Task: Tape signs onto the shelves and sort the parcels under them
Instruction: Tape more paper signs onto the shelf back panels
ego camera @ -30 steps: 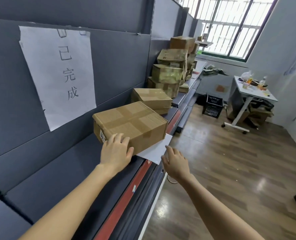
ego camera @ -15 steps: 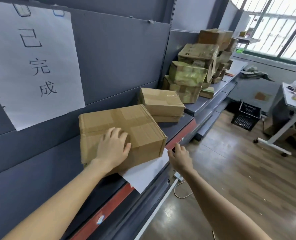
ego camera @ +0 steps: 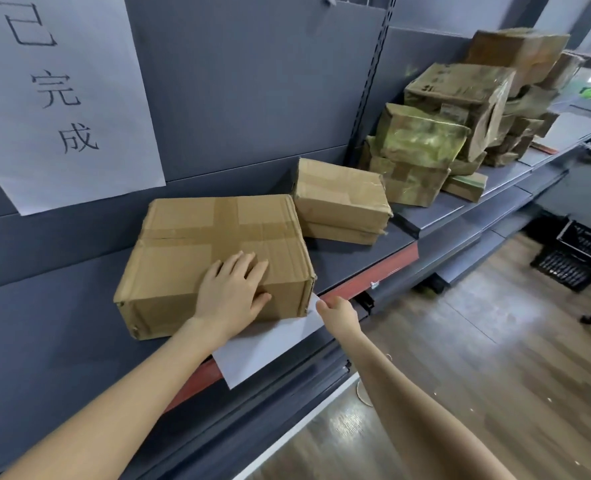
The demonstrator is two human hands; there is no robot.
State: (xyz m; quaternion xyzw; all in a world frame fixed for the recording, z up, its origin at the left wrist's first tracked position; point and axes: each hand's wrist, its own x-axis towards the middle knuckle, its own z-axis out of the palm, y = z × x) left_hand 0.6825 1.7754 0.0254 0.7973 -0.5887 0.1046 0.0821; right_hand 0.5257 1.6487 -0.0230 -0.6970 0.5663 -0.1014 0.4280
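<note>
Grey metal shelving filled the left and centre of the frame, its deck edged with a red strip along the front. At the upper left a paper sign with three handwritten characters hung flat on the back panel.

Just below and to the right of the sign, near the middle of the frame, a large parcel of taped brown cardboard sat on the deck. The left hand rested on its near right corner, fingers straight and slightly spread across the top, thumb down on the front face.

A white sheet lay under that parcel and stuck out over the red strip toward the lower centre. The right hand pinched the sheet's far corner between thumb and curled fingers, just beside the parcel's lower right corner.

Right of the large parcel, and touching it or nearly so, two smaller parcels were stacked one on the other against the back panel. Further toward the upper right stood a pile of parcels, crumpled and heavily taped.

Wooden floor took up the lower right, with a black crate at the right edge.
</note>
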